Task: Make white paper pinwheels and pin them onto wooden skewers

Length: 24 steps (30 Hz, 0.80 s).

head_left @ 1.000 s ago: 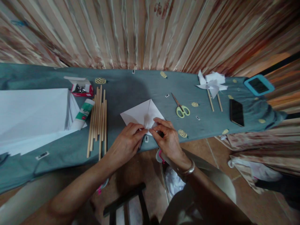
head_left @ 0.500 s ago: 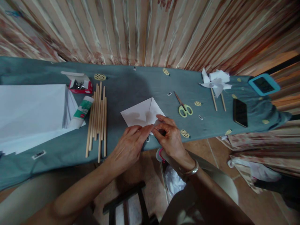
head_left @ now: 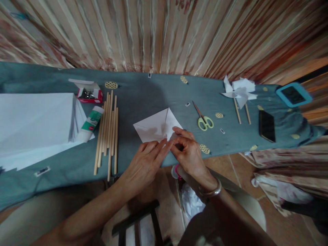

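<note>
Since the earlier frames, the left hand [head_left: 145, 162] has shifted rightward along the near edge of the folded paper [head_left: 153, 127], bringing its fingertips up against those of the right hand [head_left: 189, 153]. The paper lies on the tablecloth [head_left: 143, 92], directly forward of the fingertips, one corner pointing away; its visible part is longest from side to side, and a crease runs from the far corner toward the fingers. Both hands touch the near side, so neither is nearer. Right thumb and forefinger appear pressed together on the paper's near edge; the left fingers lie close together, but whether they pinch cannot be told. Count: one folded paper, one pair of scissors [head_left: 202, 118], one glue stick [head_left: 92, 121], one open box [head_left: 89, 99], one paper stack [head_left: 36, 119], one phone [head_left: 267, 126], one blue-framed device [head_left: 294, 95], about eight loose sticks [head_left: 109, 131] (overlapping), apparently two pinwheels [head_left: 241, 93].
</note>
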Available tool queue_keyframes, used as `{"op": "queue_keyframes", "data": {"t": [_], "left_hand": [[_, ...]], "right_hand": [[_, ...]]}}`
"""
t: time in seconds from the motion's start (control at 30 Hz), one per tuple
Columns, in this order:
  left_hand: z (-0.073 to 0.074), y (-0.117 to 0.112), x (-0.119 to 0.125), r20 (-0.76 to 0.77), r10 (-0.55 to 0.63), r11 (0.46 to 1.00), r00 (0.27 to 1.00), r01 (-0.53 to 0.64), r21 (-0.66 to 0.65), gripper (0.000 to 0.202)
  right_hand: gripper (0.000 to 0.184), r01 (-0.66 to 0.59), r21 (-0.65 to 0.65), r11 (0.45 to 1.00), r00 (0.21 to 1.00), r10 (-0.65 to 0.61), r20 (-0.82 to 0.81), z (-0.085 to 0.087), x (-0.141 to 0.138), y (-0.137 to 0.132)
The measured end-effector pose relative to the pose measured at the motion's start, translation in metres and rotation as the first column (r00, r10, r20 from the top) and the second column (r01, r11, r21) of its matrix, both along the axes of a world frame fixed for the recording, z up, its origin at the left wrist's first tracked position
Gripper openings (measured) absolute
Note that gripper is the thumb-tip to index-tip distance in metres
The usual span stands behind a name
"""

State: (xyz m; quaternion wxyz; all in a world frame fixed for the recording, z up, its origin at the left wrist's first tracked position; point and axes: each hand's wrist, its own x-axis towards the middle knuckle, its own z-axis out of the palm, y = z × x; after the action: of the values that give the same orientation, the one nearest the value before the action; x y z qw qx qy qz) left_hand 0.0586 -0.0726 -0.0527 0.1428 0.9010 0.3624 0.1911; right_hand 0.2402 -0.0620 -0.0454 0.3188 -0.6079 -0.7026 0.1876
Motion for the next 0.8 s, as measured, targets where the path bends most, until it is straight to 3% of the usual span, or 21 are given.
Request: {"op": "queue_keyframes", "data": {"t": [0.8], "left_hand": [[-0.0062, -0.0012, -0.0007, -0.040, 0.012, 1.000, 0.999, -0.013, -0.024, 0.077]], "right_hand": [[0.015, 0.001, -0.015, 1.000, 1.000, 0.000, 0.024, 0.0010, 0.0007, 0.0026]]}}
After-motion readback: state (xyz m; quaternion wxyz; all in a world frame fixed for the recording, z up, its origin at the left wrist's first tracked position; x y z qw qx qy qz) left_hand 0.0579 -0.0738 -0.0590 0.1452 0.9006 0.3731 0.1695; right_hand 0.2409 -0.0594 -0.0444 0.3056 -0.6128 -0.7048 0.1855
